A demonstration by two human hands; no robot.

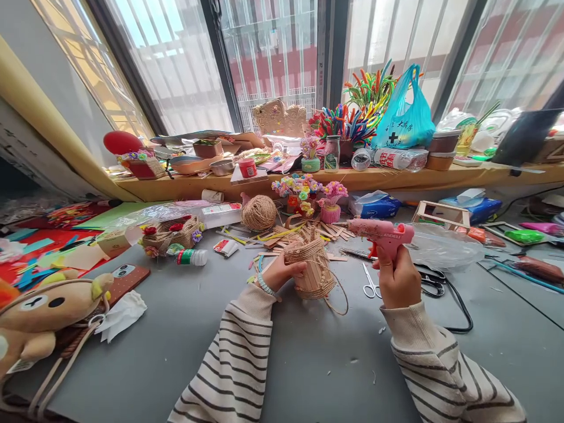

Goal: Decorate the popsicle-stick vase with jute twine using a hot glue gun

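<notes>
Left hand (281, 272), curled round the basket (314, 271), should avoid the glue gun (388, 233) clasped to its right by the right hand (399, 281).

Tall windows (171, 64) in dark frames (333, 53) span the far side, and daylight pours through them. Pale upright bars (416, 35) stand outside, with a red-and-white building (282, 76) beyond. Below the glass runs a tan ledge (185, 189). A yellow curtain (44, 114) slants down at the left, and a grey desk (317, 376) fills the foreground.
</notes>
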